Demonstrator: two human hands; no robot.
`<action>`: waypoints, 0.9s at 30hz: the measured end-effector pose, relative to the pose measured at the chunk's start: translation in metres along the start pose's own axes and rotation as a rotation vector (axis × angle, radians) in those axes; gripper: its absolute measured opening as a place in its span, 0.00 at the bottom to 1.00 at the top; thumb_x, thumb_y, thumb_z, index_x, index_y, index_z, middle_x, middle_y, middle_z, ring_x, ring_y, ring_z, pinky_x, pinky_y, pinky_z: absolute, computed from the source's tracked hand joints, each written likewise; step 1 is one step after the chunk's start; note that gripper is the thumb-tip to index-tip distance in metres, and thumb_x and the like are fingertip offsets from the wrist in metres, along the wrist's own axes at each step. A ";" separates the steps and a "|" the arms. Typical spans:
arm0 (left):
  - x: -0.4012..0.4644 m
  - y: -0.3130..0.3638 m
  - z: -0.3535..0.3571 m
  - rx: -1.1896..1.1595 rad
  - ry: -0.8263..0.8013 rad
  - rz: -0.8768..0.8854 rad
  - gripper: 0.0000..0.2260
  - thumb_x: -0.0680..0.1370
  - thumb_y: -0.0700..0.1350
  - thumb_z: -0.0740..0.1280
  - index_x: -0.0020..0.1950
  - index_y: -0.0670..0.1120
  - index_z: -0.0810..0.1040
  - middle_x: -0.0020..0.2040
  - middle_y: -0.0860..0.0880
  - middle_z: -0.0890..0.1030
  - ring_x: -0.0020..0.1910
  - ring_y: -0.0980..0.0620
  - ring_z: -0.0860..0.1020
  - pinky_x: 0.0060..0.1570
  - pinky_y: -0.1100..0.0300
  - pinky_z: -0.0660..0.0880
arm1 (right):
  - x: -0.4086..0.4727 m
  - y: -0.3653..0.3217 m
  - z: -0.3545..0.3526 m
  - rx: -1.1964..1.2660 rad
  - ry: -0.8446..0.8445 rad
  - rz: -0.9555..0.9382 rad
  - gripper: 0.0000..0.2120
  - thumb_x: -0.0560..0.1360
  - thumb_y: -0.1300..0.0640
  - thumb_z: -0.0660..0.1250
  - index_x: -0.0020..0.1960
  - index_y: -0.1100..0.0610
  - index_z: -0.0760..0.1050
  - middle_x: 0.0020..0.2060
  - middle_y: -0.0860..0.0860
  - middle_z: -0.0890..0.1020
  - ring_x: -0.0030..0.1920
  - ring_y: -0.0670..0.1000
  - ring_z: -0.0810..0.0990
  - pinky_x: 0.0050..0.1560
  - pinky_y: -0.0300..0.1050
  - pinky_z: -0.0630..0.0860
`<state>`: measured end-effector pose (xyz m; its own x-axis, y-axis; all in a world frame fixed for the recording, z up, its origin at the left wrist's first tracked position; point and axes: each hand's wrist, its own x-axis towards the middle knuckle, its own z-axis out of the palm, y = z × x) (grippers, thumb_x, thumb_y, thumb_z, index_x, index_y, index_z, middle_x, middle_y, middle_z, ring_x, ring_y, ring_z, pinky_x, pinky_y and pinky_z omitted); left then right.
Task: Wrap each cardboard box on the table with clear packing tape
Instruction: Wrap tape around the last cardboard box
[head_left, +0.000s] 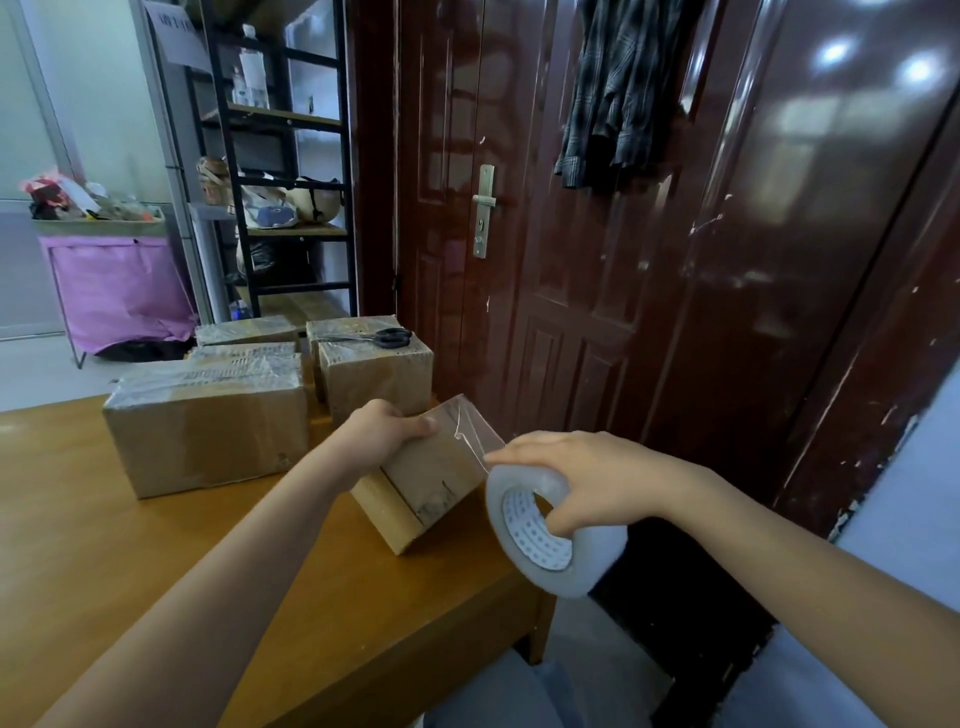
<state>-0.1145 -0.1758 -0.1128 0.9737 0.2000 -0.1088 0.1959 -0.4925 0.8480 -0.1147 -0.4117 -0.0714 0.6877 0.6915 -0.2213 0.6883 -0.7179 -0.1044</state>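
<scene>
A small cardboard box (426, 478) stands tilted on one edge near the right end of the wooden table (156, 561). My left hand (382, 428) grips its upper left side. A big roll of clear packing tape (550, 535) hangs just right of the box, off the table's edge. My right hand (587, 478) holds the roll, thumb through its core and fingers over the top. A strip of clear tape (475, 431) runs from the roll onto the box's upper right face.
Several taped cardboard boxes stand behind: a large one (208, 421) to the left, a cube-like one (374, 374) with black scissors (387, 338) on top. A dark red door (623, 234) is close on the right. A black shelf rack (280, 156) stands at the back.
</scene>
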 end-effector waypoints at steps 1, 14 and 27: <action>0.001 -0.004 -0.003 -0.068 -0.026 -0.033 0.16 0.78 0.52 0.68 0.53 0.39 0.78 0.44 0.44 0.81 0.42 0.48 0.81 0.37 0.59 0.75 | 0.005 -0.002 0.000 -0.001 -0.008 -0.009 0.38 0.70 0.54 0.69 0.75 0.36 0.57 0.71 0.38 0.64 0.58 0.45 0.74 0.51 0.50 0.78; 0.022 -0.025 -0.020 0.057 -0.120 -0.024 0.15 0.80 0.51 0.65 0.63 0.44 0.78 0.55 0.47 0.81 0.54 0.48 0.79 0.55 0.56 0.75 | 0.049 -0.003 -0.005 -0.087 -0.113 0.015 0.37 0.65 0.53 0.67 0.69 0.30 0.61 0.64 0.51 0.77 0.30 0.47 0.74 0.30 0.43 0.69; -0.001 0.006 0.025 0.918 -0.089 0.260 0.41 0.73 0.67 0.65 0.77 0.45 0.57 0.74 0.45 0.64 0.64 0.44 0.73 0.53 0.54 0.73 | 0.006 0.010 0.047 0.184 0.427 0.086 0.28 0.72 0.54 0.69 0.66 0.52 0.58 0.61 0.45 0.58 0.36 0.43 0.66 0.32 0.37 0.62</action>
<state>-0.1114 -0.2003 -0.1210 0.9974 -0.0558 -0.0453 -0.0501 -0.9918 0.1178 -0.1147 -0.4186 -0.1193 0.8007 0.5720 0.1782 0.5984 -0.7499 -0.2820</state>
